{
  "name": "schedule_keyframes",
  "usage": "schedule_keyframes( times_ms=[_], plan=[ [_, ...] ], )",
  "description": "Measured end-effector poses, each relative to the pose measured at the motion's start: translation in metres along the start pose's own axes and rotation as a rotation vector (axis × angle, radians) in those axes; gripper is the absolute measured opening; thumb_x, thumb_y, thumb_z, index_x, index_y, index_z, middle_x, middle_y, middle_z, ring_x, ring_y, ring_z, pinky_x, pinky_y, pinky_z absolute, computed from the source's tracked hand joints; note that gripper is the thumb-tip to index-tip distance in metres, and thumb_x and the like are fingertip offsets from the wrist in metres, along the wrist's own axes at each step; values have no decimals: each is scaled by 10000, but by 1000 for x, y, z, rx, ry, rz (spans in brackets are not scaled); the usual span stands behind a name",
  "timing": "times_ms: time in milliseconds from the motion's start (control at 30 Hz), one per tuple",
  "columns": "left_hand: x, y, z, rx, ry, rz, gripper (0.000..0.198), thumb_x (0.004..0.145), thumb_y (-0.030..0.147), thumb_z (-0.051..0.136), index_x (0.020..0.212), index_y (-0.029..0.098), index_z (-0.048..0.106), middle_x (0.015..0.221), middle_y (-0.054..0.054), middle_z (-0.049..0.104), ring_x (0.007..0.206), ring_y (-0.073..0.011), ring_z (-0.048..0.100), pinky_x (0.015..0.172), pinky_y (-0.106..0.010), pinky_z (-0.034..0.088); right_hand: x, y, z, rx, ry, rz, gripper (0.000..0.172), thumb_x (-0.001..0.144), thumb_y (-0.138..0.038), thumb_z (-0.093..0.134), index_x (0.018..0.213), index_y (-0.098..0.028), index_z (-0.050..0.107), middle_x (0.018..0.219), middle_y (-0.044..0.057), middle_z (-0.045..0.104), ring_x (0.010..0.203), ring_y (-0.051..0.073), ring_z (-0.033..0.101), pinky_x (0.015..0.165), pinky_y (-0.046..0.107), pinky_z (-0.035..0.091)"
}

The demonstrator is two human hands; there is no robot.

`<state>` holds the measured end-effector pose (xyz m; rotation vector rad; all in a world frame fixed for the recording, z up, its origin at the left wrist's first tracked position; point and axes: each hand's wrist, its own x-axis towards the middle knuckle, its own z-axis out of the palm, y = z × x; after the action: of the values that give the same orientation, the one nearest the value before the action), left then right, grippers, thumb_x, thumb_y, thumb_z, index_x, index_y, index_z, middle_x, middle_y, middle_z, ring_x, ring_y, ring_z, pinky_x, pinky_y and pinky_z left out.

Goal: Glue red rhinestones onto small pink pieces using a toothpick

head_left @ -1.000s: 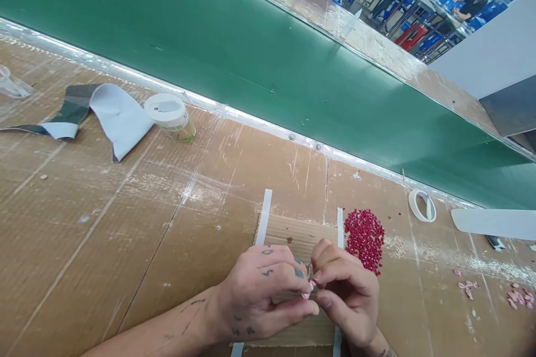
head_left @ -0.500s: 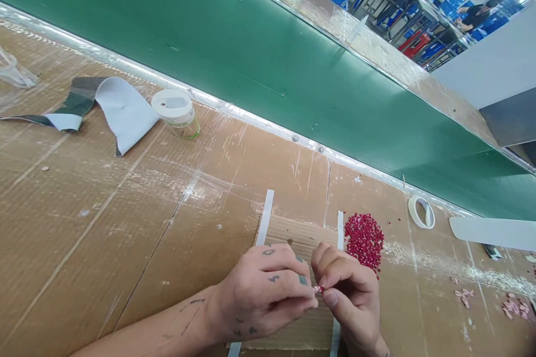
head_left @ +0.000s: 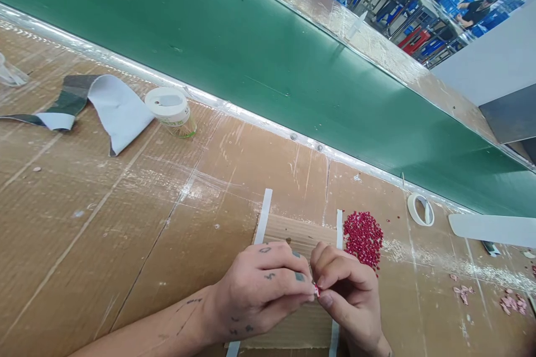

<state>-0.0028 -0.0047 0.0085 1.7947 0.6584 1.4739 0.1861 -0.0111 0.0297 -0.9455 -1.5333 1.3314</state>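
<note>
Above a corrugated cardboard sheet, my left hand and my right hand meet fingertip to fingertip. Between them is a small pink-and-red piece, mostly covered by the fingers. My left hand pinches its left side with thumb and forefinger. On its other side, the right thumb and forefinger close against the red part. Beyond my right hand lies a pile of small red beads or stones. Pink bow-like pieces rest farther right, with a cluster of similar pink pieces beside them.
White tape strips edge the cardboard. A tape roll lies right; another tops a clear tub of thin sticks. Folded fabric lies left. A green belt crosses behind. Two people sit at a far bench.
The pink-and-red piece has turned slightly between my fingertips, and less of its pink part shows. Both hands stay in nearly the same place; the view has shifted slightly.
</note>
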Motion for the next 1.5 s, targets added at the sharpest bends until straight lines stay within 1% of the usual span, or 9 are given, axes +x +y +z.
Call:
schedule_keyframes(
  times_ms=[167,400,533,733,867,967,1167,1367,1500],
  plan=[
    [-2,0,-2,-2,-13,-5,136,1011,150,549,963,155,676,864,-63,753,701,-126,678,697,-250,582,3,-3,1,-35,2,-30,151,916,-357,720,837,-229,734,634,12,613,622,158,562,579,310,443],
    [-4,0,-2,-11,-29,2,131,992,109,555,963,144,678,888,-79,759,729,-136,695,719,-255,589,2,-2,2,-52,6,-56,119,919,-331,717,861,-230,740,655,13,624,630,153,560,591,310,458],
    [-4,1,-2,-60,-29,-47,135,986,100,565,974,159,686,909,-74,772,724,-127,693,726,-258,604,1,0,2,-65,9,-58,106,916,-329,718,876,-233,737,673,18,633,647,161,568,606,321,466],
    [-4,1,-1,-184,-30,-125,64,956,119,645,972,166,687,857,-65,775,719,-133,718,699,-233,592,1,0,1,-16,-12,-40,117,902,-355,736,890,-239,743,675,14,629,660,164,558,615,325,445],
    [-3,0,0,-240,-25,-150,45,968,148,644,960,151,688,843,-79,767,709,-127,706,684,-221,586,1,-1,0,8,-37,-22,147,915,-384,719,900,-240,747,678,12,630,674,163,571,617,320,438],
    [-3,0,0,-243,-30,-159,46,962,140,649,953,154,691,826,-73,764,706,-127,701,691,-226,588,0,-1,0,28,-39,-11,133,915,-373,720,904,-244,753,685,10,633,680,160,570,623,319,440],
    [-1,1,-1,-235,-76,-135,118,917,47,645,933,156,688,842,-62,773,702,-118,696,716,-215,588,2,0,-2,110,-100,43,109,891,-358,756,883,-249,758,707,10,680,700,162,596,653,328,459],
    [-2,1,-2,-256,-113,-101,134,926,52,615,924,163,689,850,-55,773,701,-111,699,725,-210,599,5,-2,-4,170,-163,86,127,854,-360,808,823,-252,749,701,-1,704,705,159,604,683,331,471],
    [-3,2,-3,-251,-119,-74,134,930,45,607,921,159,676,858,-54,771,727,-109,709,747,-198,600,4,0,-5,216,-172,131,157,813,-369,845,791,-244,752,709,5,715,740,166,612,706,329,477]
  ],
)
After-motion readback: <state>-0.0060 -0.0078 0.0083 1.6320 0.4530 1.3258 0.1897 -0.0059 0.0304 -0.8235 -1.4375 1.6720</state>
